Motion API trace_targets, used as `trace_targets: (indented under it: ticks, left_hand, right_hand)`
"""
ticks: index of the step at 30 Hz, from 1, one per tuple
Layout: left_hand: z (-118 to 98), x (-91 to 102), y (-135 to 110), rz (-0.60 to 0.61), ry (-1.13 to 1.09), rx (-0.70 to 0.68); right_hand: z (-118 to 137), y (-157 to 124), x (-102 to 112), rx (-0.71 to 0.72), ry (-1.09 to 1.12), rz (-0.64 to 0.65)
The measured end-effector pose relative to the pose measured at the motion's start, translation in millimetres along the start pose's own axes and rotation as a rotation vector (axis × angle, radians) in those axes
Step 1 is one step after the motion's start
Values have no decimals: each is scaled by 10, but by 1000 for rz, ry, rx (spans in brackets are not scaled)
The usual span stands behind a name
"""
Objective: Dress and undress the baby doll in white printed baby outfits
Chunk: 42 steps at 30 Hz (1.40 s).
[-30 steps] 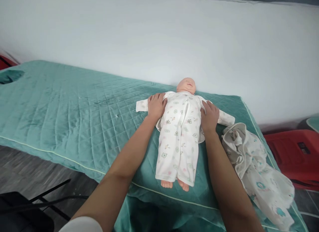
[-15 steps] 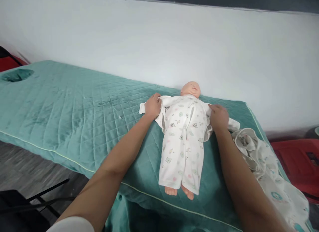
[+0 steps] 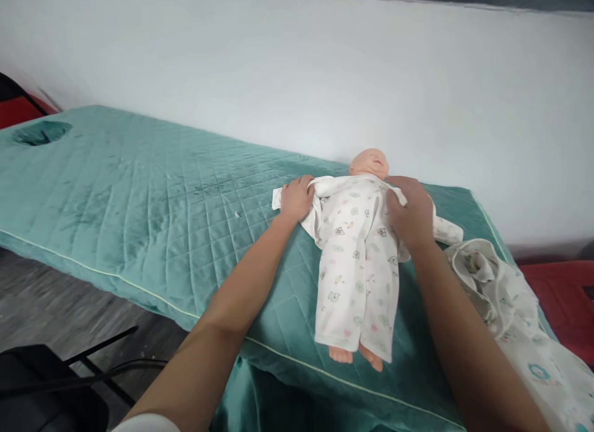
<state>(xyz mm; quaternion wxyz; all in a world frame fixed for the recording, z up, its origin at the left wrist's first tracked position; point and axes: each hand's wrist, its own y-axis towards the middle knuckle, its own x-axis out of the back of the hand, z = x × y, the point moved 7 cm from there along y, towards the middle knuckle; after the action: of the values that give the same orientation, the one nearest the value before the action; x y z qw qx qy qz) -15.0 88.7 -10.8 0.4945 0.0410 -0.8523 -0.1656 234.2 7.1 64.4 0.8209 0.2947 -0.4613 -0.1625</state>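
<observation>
A baby doll (image 3: 370, 162) lies on its back, head toward the wall, with its bare toes showing at the near end. It is dressed in white printed baby clothes (image 3: 350, 259) with a front seam. My left hand (image 3: 297, 198) is closed on the sleeve at the left of the picture, whose cuff sticks out past my fingers. Beside the doll's neck, my right hand (image 3: 412, 214) pinches the cloth at the other shoulder. The other sleeve (image 3: 448, 229) reaches out to the right beyond that hand.
A quilted green cover (image 3: 185, 190) spreads over the bed, which has a face hole (image 3: 43, 133) at the far left. A crumpled printed cloth (image 3: 515, 320) lies at the right edge. Behind runs a white wall (image 3: 232, 67). Red seats (image 3: 561, 305) and a black chair (image 3: 51, 382) stand nearby.
My right hand has moved up and inward from the sleeve to the shoulder, raising a fold of cloth there. My left hand keeps its grip. The view has shifted slightly left.
</observation>
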Motion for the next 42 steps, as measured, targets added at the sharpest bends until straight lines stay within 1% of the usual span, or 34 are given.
trace_targets:
  ticks: [2,4,5,6,7,9,12,15,21,25,28,32,36,39,42]
  left_hand:
    - [5,4,-3,-3,0,-6]
    - [17,6,-3,-6,-2,-4]
    - [22,7,-1,-6,-8,-5]
    - [24,8,1,-6,-17,-9]
    - [25,8,4,-5,-27,-14]
    - [33,7,15,0,-37,-13]
    - [59,-6,35,22,-16,16]
    - [50,-11,51,35,4,19]
    - [50,-20,67,35,3,30]
    - [77,-30,84,15,0,28]
    - [93,-21,95,4,-2,49]
    - [105,13,86,-4,-61,81]
    - [149,69,61,-73,-183,88]
    - [220,78,50,-128,-289,96]
    - [282,50,45,-153,-370,99]
  right_hand:
    - [491,137,-260,154,30,213]
    - [888,238,-624,290,-57,452]
    - [1021,274,-818,334,-144,559]
    - [1108,299,-1009,356,-232,661]
    - [1161,322,-1176,361,-306,736]
    - [1210,366,-1420,363,-413,798]
    - [1205,402,-1601,390,-463,799]
    - [1125,415,-1661,401,-435,820]
    - [967,475,-1711,356,-443,810]
    - [917,488,-1772,348,-493,854]
    - [923,510,-1759,360,-520,853]
    - [952,513,-1659,405,-558,841]
    - [948,513,-1509,442,-589,844]
    - [914,536,-1380,434,-630,859]
    - [870,573,-1216,408,-675,847]
